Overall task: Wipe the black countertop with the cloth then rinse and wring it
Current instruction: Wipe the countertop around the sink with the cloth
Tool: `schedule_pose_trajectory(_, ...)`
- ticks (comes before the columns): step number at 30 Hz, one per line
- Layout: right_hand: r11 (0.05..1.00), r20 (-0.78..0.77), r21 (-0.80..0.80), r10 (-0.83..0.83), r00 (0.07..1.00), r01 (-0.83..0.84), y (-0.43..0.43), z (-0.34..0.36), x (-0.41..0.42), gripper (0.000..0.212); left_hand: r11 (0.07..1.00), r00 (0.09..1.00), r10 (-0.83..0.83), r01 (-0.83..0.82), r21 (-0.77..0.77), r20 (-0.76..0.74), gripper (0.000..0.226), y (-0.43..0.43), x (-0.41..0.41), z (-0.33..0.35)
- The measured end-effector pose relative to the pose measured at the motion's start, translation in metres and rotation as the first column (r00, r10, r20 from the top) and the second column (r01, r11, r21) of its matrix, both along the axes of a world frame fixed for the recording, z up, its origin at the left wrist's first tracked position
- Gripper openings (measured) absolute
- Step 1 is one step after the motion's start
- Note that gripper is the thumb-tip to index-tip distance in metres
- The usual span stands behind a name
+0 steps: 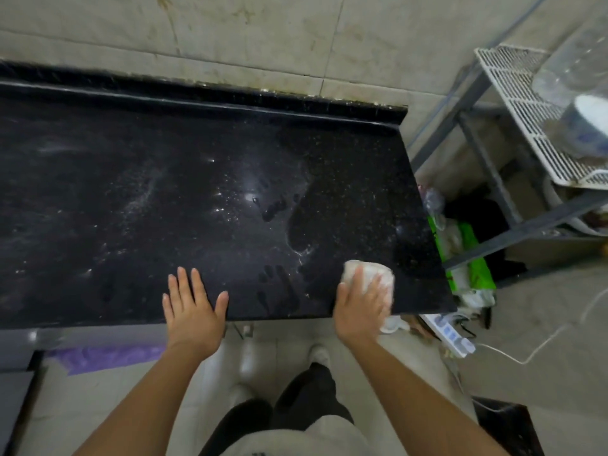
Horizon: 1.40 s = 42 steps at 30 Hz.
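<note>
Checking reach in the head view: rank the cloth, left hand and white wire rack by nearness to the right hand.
1. cloth, under the right hand
2. left hand, leftward on the countertop
3. white wire rack, far right

A stained beige tiled wall [263, 34] runs along the back. To the right stands a grey metal rack [493, 179] with a white wire grid shelf [513, 103], on which sit a clear plastic container [572, 70] and a white-and-blue bowl [589, 126]. Below lie bright green packets [473, 255], with a white power strip [450, 334] and its white cable [539, 347] on the floor nearby. A purple sheet [108, 353] lies low on the left.
</note>
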State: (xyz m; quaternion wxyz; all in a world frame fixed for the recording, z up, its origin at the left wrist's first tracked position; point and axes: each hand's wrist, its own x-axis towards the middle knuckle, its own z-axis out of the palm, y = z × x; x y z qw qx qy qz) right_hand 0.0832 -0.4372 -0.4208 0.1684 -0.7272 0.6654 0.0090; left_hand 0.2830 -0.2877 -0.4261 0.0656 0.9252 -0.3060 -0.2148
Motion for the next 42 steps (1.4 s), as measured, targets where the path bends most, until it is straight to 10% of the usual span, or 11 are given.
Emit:
schedule_pose_trajectory(13, 0.506, 0.014, 0.148, 0.858, 0.513, -0.85, 0.028, 0.003, 0.065, 0.056, 1.0, 1.0, -0.015, 0.015, -0.012, -0.01, 0.072, 0.001, 0.004, 0.001)
schedule_pose_trajectory(32, 0.852, 0.007, 0.135, 0.51, 0.86, -0.506, -0.111, 0.002, 0.123, 0.054, 0.996, 0.995, 0.03, -0.022, 0.088, -0.092, 0.068, -0.006, 0.005, 0.015)
schedule_pose_trajectory(42, 0.02, 0.049, 0.118, 0.998, 0.026, -0.993, -0.059, 0.004, 0.09, 0.05, 0.996, 0.995, 0.035, -0.027, 0.081, -0.097, 0.07, -0.006, 0.005, 0.015)
